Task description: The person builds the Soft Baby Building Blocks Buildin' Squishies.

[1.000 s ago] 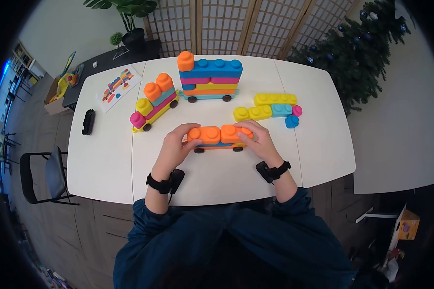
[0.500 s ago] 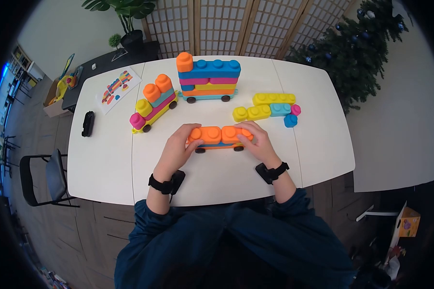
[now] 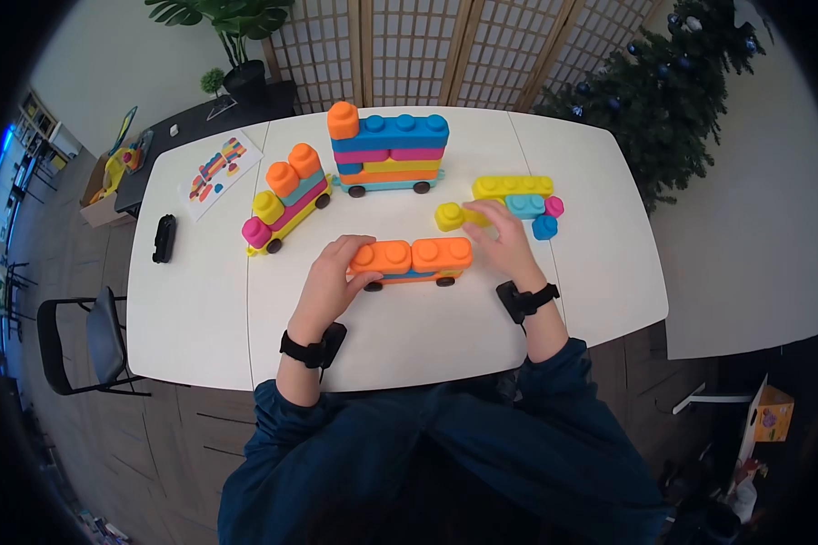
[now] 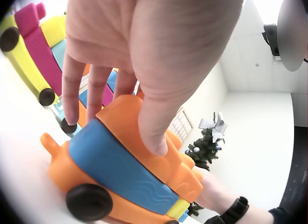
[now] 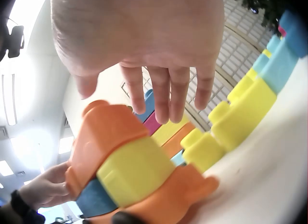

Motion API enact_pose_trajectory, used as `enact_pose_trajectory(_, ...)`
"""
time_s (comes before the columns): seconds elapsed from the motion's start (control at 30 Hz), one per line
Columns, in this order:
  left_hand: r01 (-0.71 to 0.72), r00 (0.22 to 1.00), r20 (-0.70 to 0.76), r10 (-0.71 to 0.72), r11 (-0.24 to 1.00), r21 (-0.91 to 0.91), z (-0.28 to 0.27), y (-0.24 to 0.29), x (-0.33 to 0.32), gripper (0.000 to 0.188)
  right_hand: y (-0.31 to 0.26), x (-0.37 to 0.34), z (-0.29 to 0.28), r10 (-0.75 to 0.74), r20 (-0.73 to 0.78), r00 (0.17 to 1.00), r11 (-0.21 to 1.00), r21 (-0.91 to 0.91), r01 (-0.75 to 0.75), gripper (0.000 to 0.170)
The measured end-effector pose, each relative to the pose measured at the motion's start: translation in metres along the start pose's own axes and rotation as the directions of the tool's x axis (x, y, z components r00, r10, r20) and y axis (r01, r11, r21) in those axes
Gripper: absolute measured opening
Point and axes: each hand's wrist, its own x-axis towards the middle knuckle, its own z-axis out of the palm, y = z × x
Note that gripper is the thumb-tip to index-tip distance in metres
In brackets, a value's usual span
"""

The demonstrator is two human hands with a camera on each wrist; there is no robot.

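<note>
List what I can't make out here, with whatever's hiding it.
Head view: part of the two-stud yellow brick, behind the right hand.
Head view: left end of the held car, behind the left hand.
Head view: finer details of the printed sheet, too small.
Right wrist view: one car wheel, cut off by the bottom edge.

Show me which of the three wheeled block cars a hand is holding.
The car topped by two orange two-stud blocks: the left hand grips it, while the yellow-based car and tall car stand untouched.
</note>
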Motion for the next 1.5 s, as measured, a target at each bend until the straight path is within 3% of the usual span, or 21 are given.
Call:
enact_pose_trajectory(0.03,0.017,1.000,0.004,-0.017,1.000,-0.023,0.000,0.000,0.000,0.049,0.008,0.004,-0.004,0.000,0.001,1.000,1.000,0.001,0.000,0.039)
enact_pose_trajectory(0.1,0.036,0.999,0.008,-0.036,0.998,-0.043,0.000,-0.001,-0.001,0.049,0.025,0.010,-0.010,0.013,-0.078,0.997,0.864,-0.501,-0.051,0.039)
enact_pose_trajectory(0.23,0.043,0.999,0.003,-0.043,0.998,-0.054,0.002,-0.004,-0.001,0.049,0.053,0.011,-0.011,0.051,-0.031,0.998,0.731,-0.679,-0.058,0.039)
enact_pose_trajectory(0.4,0.034,0.999,-0.011,-0.035,0.999,-0.032,0.003,-0.005,-0.002,0.050,0.074,0.009,-0.011,0.077,-0.045,0.996,0.797,-0.598,-0.089,0.034)
enact_pose_trajectory(0.53,0.036,0.999,-0.013,-0.036,0.998,-0.046,0.004,-0.006,-0.002,0.050,0.054,0.010,-0.014,0.040,-0.082,0.996,0.784,-0.615,-0.083,0.028)
enact_pose_trajectory(0.63,0.046,0.999,-0.009,-0.047,0.998,-0.045,0.004,-0.006,-0.002,0.050,0.038,0.014,-0.016,0.093,-0.103,0.990,0.851,-0.509,-0.133,0.027)
enact_pose_trajectory(0.7,0.048,0.999,-0.008,-0.048,0.998,-0.045,0.005,-0.007,-0.002,0.050,0.031,0.014,-0.008,0.111,-0.226,0.968,0.978,-0.147,-0.146,0.028)
enact_pose_trajectory(0.73,0.045,0.999,-0.012,-0.046,0.998,-0.050,0.005,-0.007,-0.002,0.049,0.021,0.015,-0.004,0.111,-0.225,0.968,0.978,-0.147,-0.147,0.028)
enact_pose_trajectory(0.8,0.043,0.999,-0.014,-0.044,0.997,-0.057,0.005,-0.006,-0.002,0.049,-0.009,0.016,0.003,0.102,-0.173,0.980,0.986,0.145,-0.077,0.030)
enact_pose_trajectory(0.9,0.088,0.996,0.017,-0.087,0.993,-0.084,0.005,-0.006,-0.002,0.053,-0.050,0.016,0.016,-0.022,-0.081,0.996,0.972,0.233,0.041,0.028)
enact_pose_trajectory(1.0,0.168,0.986,0.042,-0.164,0.972,-0.165,0.007,-0.007,-0.003,0.063,-0.072,0.015,0.034,-0.125,0.011,0.992,0.971,0.208,0.120,0.028)
enact_pose_trajectory(1.07,0.206,0.977,-0.003,-0.214,0.943,-0.260,0.008,-0.005,-0.003,0.079,-0.084,0.013,0.046,-0.119,0.057,0.991,0.968,0.230,0.103,0.028)
enact_pose_trajectory(1.2,0.187,0.979,-0.012,-0.202,0.928,-0.321,-0.005,0.006,-0.006,0.086,-0.084,0.011,0.060,-0.151,0.101,0.983,0.978,0.160,0.134,0.028)
enact_pose_trajectory(1.3,0.240,0.967,0.018,-0.255,0.883,-0.404,-0.011,0.007,-0.006,0.072,-0.084,0.011,0.062,-0.175,0.114,0.978,0.979,0.126,0.160,0.028)
enact_pose_trajectory(1.37,0.119,0.990,-0.025,-0.139,0.917,-0.381,-0.009,0.001,-0.005,0.054,-0.086,0.011,0.060,-0.172,0.125,0.977,0.981,0.114,0.158,0.028)
enact_pose_trajectory(1.4,0.119,0.990,-0.024,-0.139,0.917,-0.381,-0.009,0.001,-0.005,0.054,-0.086,0.013,0.059,-0.155,0.159,0.975,0.984,0.117,0.138,0.028)
enact_pose_trajectory(1.5,0.187,0.980,0.014,-0.196,0.909,-0.371,-0.008,0.006,-0.004,0.043,-0.085,0.013,0.059,-0.166,0.169,0.972,0.983,0.108,0.149,0.029)
